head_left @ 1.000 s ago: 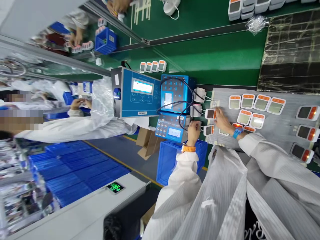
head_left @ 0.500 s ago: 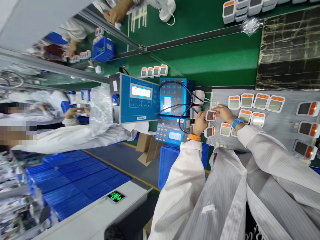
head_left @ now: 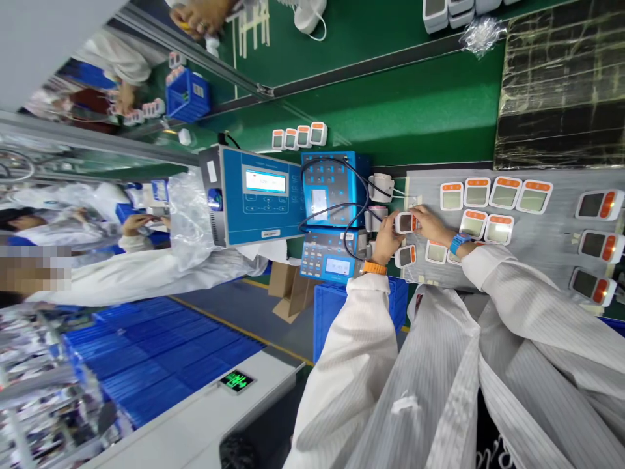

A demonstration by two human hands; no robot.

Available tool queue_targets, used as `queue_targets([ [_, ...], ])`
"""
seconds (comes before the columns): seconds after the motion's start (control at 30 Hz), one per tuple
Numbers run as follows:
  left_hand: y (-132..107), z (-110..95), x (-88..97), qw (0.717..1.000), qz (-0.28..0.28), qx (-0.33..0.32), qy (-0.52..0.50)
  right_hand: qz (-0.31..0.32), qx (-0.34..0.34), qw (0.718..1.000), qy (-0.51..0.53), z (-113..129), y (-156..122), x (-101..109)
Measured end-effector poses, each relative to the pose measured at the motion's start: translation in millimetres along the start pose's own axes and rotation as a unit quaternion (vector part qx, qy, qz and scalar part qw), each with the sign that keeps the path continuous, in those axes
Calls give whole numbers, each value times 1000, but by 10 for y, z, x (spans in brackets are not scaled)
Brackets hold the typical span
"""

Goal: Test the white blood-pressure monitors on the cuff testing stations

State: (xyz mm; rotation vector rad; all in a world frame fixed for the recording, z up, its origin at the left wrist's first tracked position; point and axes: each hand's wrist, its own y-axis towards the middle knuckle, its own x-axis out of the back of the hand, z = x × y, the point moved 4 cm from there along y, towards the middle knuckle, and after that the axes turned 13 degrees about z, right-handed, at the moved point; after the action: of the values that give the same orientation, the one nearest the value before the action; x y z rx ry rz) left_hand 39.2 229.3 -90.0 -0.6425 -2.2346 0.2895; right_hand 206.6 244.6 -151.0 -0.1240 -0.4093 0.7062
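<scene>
Between my hands is a small white display device [head_left: 403, 223], its dark screen facing up and its orange button strip on the right side. My left hand [head_left: 387, 240], below an orange watch band, grips its left side. My right hand [head_left: 432, 225], below a blue watch, has its fingertips closed at the right edge. A similar device [head_left: 405, 256] lies just below, its orange strip also to the right. White round fittings [head_left: 381, 187] with cables sit left of the hands. Several like devices with lit pale screens [head_left: 471, 223] lie on the grey mat [head_left: 537, 251], some partly under my right wrist.
Blue test instruments [head_left: 266, 195] with black cables stand to the left. Three devices [head_left: 599, 205] line the mat's right side. A tape-wrapped dark block [head_left: 561, 98] lies behind the mat. A blue crate [head_left: 332, 312] sits below the bench edge. Co-workers [head_left: 112, 273] are at the left.
The device between my hands has turned, its orange strip going from the top edge to the right side. Both hands stay beside it. The whole view has shifted slightly.
</scene>
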Motion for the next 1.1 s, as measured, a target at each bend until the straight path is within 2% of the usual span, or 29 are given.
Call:
queue_targets([
  [0.17, 24, 111, 60, 999, -14, 27, -42, 0, -9, 1000, -22, 76, 16, 3],
  [0.27, 18, 152, 136, 998, -24, 33, -44, -5, 15, 999, 49, 89, 7, -7],
  [0.33, 30, 146, 181, 999, -23, 11, -40, -4, 12, 990, 143, 65, 20, -28],
  [0.4, 57, 127, 208, 999, -17, -17, -44, 6, -9, 972, 233, 31, 48, -61],
  [0.53, 134, 94, 214, 998, -11, -35, -54, 18, -36, 944, 328, 7, 98, -89],
  [0.67, 186, 19, 203, 995, 3, -66, -81, 26, -68, 878, 474, -1, 87, -94],
  [0.93, 210, -76, 277, 991, 10, -104, -87, 72, -103, 845, 520, 28, 72, -6],
  [1.03, 201, -76, 314, 992, -26, -104, -71, 85, -91, 837, 533, 64, 78, 31],
  [1.1, 166, -70, 318, 992, -74, -81, -54, 91, -76, 840, 529, 93, 74, 61],
])
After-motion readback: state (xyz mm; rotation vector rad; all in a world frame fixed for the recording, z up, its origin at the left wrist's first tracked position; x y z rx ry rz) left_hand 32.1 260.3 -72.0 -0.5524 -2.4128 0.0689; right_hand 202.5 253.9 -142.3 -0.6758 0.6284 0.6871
